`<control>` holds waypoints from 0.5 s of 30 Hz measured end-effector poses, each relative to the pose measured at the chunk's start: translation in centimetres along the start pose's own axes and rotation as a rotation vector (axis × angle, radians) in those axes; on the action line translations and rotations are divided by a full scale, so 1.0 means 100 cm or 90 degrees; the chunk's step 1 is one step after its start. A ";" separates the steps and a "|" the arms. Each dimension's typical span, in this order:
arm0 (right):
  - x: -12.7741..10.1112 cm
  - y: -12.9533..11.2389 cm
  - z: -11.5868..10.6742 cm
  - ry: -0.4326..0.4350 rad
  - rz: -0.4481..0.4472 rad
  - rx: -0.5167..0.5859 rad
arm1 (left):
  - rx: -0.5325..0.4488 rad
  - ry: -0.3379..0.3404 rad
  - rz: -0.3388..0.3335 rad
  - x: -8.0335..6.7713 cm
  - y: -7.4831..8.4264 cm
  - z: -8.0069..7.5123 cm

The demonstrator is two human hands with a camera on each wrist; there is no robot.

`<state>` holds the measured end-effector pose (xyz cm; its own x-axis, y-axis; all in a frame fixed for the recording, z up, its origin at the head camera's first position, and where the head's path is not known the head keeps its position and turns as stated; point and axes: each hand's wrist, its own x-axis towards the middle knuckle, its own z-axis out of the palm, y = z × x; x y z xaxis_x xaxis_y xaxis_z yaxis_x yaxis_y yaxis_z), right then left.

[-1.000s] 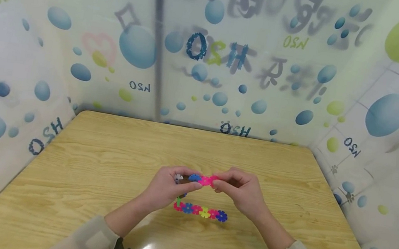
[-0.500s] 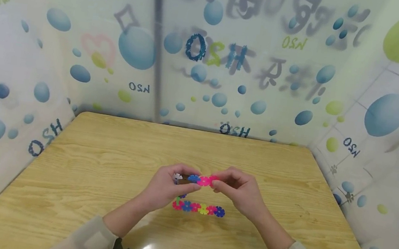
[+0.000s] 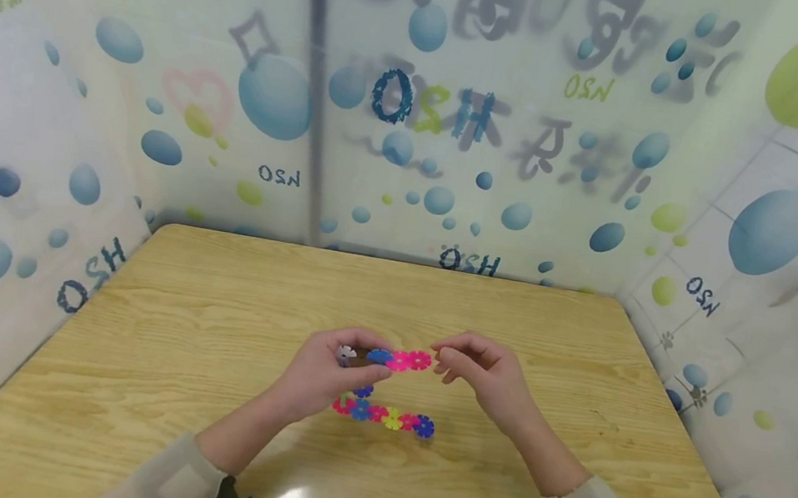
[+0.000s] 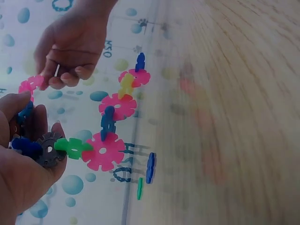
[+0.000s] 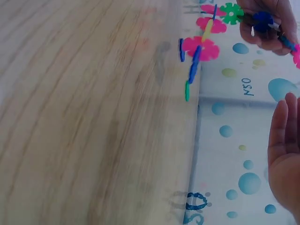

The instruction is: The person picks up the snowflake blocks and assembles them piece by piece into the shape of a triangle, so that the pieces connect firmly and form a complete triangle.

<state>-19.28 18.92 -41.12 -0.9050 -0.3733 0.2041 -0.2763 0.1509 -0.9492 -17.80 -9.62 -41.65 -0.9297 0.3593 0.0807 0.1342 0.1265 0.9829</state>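
Note:
My left hand holds a bent chain of interlocking snowflake discs, pinched between thumb and fingers above the table. Two pink discs at one end stick out past the fingertips, next to a blue disc. Below the hand runs the chain's other arm, with pink, blue and yellow discs and a dark blue disc at its tip. A green disc sits at the bend in the left wrist view. Right beside the pink end is my right hand, fingers loosely bent and holding nothing.
Loose on the wooden table are a blue disc and a green disc, seen edge-on in the left wrist view. Patterned curtains enclose the table at the back and both sides.
My right hand has let go of the pink end disc and moved slightly right. The left hand has shifted a little left, carrying the chain.

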 end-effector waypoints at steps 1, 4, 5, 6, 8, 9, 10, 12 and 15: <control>0.001 0.001 -0.001 0.004 0.005 -0.005 | -0.002 0.003 -0.001 0.000 0.001 -0.001; 0.006 0.006 -0.002 0.014 0.023 -0.018 | -0.005 0.010 -0.001 -0.002 0.003 -0.005; 0.008 0.008 -0.003 0.016 0.032 -0.022 | -0.006 0.011 -0.002 -0.003 0.003 -0.006; 0.010 0.010 -0.003 0.015 0.043 -0.027 | -0.006 0.012 -0.005 -0.003 0.004 -0.008; 0.015 0.013 -0.003 0.008 0.061 -0.036 | -0.002 0.017 -0.009 -0.004 0.004 -0.011; 0.018 0.015 -0.002 0.003 0.070 -0.038 | 0.001 0.018 -0.013 -0.004 0.003 -0.012; 0.021 0.018 -0.002 -0.005 0.079 -0.041 | 0.006 0.022 -0.015 -0.005 0.003 -0.013; 0.028 0.022 0.000 -0.026 0.092 -0.044 | 0.011 0.027 -0.020 -0.005 0.002 -0.015; 0.039 0.029 0.004 -0.066 0.105 -0.044 | 0.013 0.032 -0.018 -0.006 0.002 -0.018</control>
<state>-23.51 17.55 -43.17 -0.9023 -0.4307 0.0186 -0.1525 0.2786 -0.9482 -17.85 -11.48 -41.22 -0.9492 0.3084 0.0620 0.1144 0.1548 0.9813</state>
